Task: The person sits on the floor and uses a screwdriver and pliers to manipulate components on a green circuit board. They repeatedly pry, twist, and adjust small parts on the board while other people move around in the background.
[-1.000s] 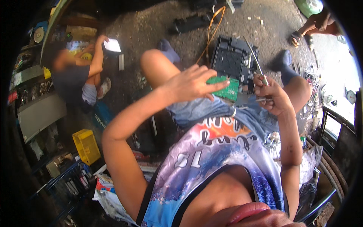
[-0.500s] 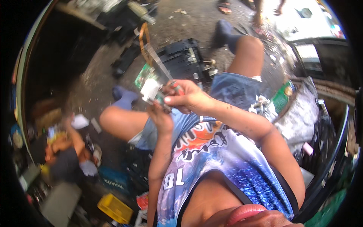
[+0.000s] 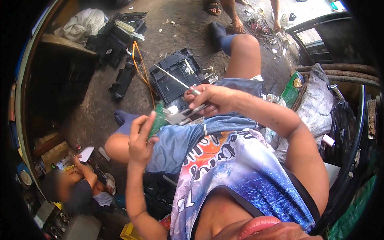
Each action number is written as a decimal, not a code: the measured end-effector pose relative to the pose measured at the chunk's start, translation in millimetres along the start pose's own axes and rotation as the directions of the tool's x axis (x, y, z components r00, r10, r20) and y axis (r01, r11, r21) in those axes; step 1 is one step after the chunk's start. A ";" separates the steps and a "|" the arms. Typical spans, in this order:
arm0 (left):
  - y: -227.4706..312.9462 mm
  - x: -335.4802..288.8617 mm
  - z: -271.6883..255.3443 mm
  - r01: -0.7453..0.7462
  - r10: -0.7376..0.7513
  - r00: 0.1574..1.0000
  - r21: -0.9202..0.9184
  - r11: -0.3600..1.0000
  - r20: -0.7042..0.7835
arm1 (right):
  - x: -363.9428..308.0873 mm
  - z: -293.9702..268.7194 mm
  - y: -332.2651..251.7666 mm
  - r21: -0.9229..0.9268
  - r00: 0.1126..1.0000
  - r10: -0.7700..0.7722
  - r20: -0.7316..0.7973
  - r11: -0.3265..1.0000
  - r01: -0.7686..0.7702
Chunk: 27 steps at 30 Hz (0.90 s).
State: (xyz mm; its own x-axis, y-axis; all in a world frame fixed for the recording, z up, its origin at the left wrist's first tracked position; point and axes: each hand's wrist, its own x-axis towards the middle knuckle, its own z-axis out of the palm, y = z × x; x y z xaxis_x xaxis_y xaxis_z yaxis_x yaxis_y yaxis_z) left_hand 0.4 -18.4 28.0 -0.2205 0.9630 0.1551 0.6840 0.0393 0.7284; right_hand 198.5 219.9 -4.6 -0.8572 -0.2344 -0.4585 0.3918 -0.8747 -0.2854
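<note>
Left hand (image 3: 140, 138) pinches 1 green circuit board (image 3: 158, 121) between fingers, apparently steadying it, while right hand (image 3: 211, 98) holds 1 screwdriver (image 3: 173, 76) and 1 blurred metal tool (image 3: 196, 111) in curled fingers.

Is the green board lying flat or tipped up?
Tipped up: the left hand holds the green board slanted, so it looks narrow.

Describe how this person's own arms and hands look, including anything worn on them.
The left hand and right hand are ungloved, with no watch visible. Both arms are uncovered, below a black-edged, sleeveless jersey in purple, blue and orange. Small dark marks show on the right forearm.
</note>
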 end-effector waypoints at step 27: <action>10.7 27.0 29.9 0.186 -0.188 0.982 -0.043 0.982 -0.031 | -2.9 -8.5 -3.7 -0.194 0.860 -0.428 -0.279 0.902 0.386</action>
State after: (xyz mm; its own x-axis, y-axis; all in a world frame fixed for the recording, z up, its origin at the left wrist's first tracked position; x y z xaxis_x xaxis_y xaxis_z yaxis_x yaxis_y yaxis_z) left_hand 22.5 16.1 20.1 -0.3663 0.9298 0.0364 0.6003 0.2063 0.7727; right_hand 202.4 227.4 -9.4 -0.8113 0.2913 -0.5070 0.0871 -0.7972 -0.5974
